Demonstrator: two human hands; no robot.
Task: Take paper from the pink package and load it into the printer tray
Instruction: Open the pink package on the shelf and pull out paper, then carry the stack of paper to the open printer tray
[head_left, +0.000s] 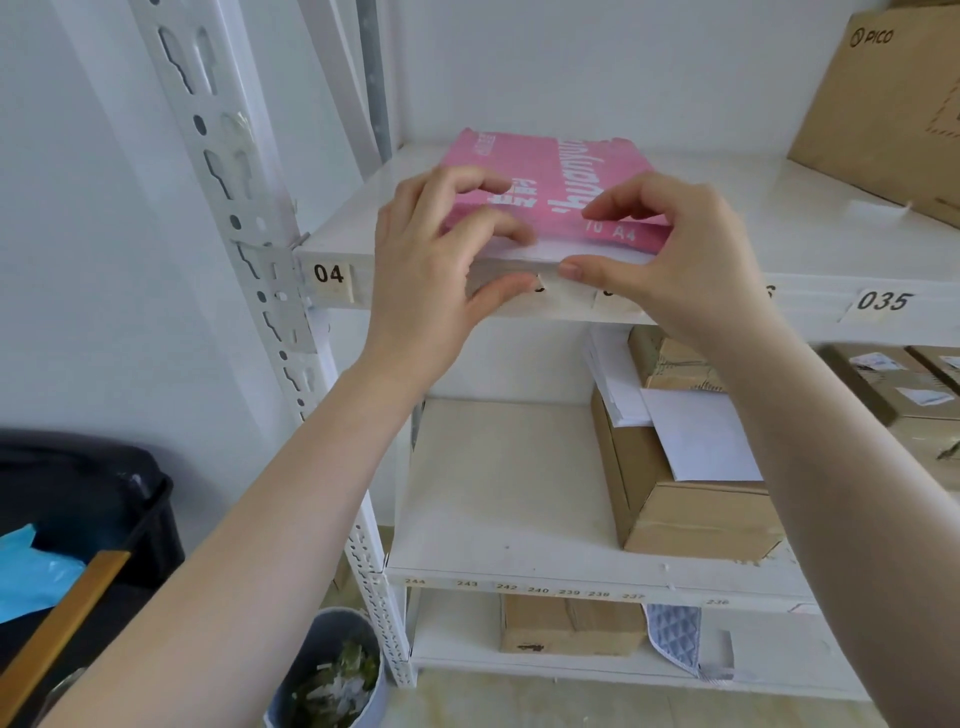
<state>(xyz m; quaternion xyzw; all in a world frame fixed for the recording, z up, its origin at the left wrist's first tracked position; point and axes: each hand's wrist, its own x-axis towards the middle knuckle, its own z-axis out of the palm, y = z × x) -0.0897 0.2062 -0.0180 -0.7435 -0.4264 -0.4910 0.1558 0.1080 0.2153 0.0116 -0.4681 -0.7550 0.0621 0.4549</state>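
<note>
Carefully, I had my left hand (441, 249) and right hand (670, 244) pinching the white sheets (550, 254) at the open end of the pink package (550, 176) on the shelf (779, 249), judging an even, level pull would keep them square.

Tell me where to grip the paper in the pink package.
Grip the paper at its exposed front edge, coming from the shelf's open front. The pink package lies flat with its torn end facing you, so sheets slide straight out, thumbs under, fingers on top.
</note>
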